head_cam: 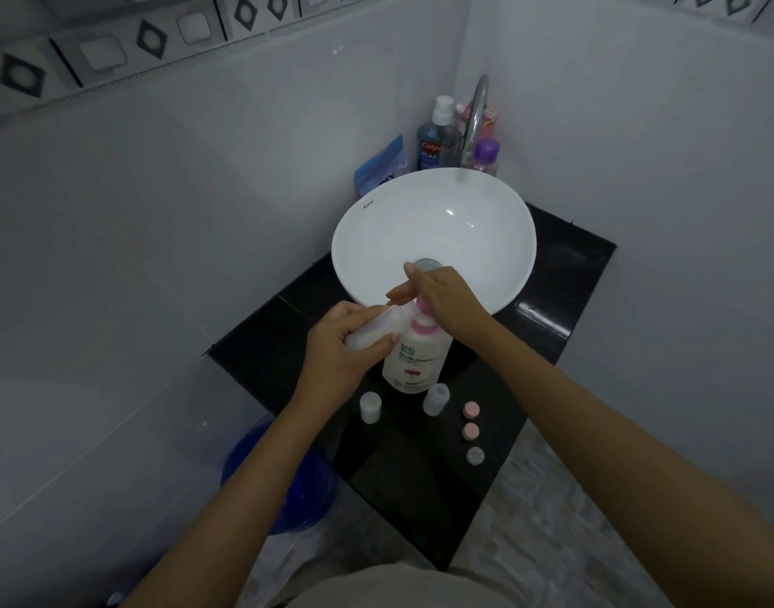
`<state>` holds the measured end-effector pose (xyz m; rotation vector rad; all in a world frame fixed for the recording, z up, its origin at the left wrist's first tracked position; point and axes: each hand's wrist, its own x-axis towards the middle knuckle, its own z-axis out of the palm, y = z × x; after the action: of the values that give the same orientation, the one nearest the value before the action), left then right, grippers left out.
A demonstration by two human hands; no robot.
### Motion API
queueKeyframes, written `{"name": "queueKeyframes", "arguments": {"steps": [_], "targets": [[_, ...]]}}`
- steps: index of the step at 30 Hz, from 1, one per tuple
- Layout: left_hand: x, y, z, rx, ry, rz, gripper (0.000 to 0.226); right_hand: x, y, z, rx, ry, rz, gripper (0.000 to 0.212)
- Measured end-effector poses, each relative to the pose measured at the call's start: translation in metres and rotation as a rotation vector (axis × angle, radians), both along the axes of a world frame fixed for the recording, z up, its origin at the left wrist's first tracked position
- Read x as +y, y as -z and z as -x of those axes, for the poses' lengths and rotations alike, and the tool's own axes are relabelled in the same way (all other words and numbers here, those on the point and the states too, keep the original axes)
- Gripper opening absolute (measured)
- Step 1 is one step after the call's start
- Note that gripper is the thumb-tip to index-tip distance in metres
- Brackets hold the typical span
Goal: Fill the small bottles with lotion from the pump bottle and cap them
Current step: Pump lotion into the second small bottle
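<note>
A white pump bottle (413,362) with a pink pump stands on the black counter (420,484) in front of the basin. My right hand (442,300) rests on top of the pink pump head, fingers extended over it. My left hand (341,348) grips a small clear bottle (378,329), tilted with its mouth toward the pump nozzle. Two more small clear bottles stand uncapped on the counter, one (370,407) on the left and one (436,399) on the right. Three loose caps lie in a row at the right: two pink (471,409) (470,430) and one grey (475,455).
A white round basin (363,239) sits at the back of the counter under a chrome tap (475,120). Mouthwash (433,138), a purple-capped bottle (486,155) and a blue pouch (383,166) crowd the corner. A blue bucket (284,489) stands on the floor at the left.
</note>
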<state>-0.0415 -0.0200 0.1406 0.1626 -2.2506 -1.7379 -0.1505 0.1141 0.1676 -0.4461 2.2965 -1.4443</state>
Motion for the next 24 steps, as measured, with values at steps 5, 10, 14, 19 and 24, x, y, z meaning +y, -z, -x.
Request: {"name": "queueKeyframes", "arguments": {"steps": [5, 10, 14, 19, 24], "targets": [[0.001, 0.004, 0.001, -0.047, -0.007, 0.024, 0.035, -0.004, 0.009, -0.002, -0.014, 0.007, -0.018, 0.046], [0.002, 0.004, 0.0, -0.061, -0.005, 0.018, 0.037, 0.0, 0.008, 0.0, -0.058, -0.036, -0.059, 0.045], [-0.001, -0.002, 0.002, -0.033, -0.006, 0.018, 0.039, 0.001, -0.001, 0.004, -0.037, -0.025, 0.02, 0.045], [0.001, -0.002, 0.002, -0.051, -0.008, -0.003, 0.035, -0.003, 0.008, 0.002, -0.032, 0.025, 0.019, 0.046], [0.002, 0.006, -0.001, -0.102, 0.004, -0.003, 0.035, -0.002, 0.018, 0.0, -0.048, 0.014, -0.038, 0.046]]}}
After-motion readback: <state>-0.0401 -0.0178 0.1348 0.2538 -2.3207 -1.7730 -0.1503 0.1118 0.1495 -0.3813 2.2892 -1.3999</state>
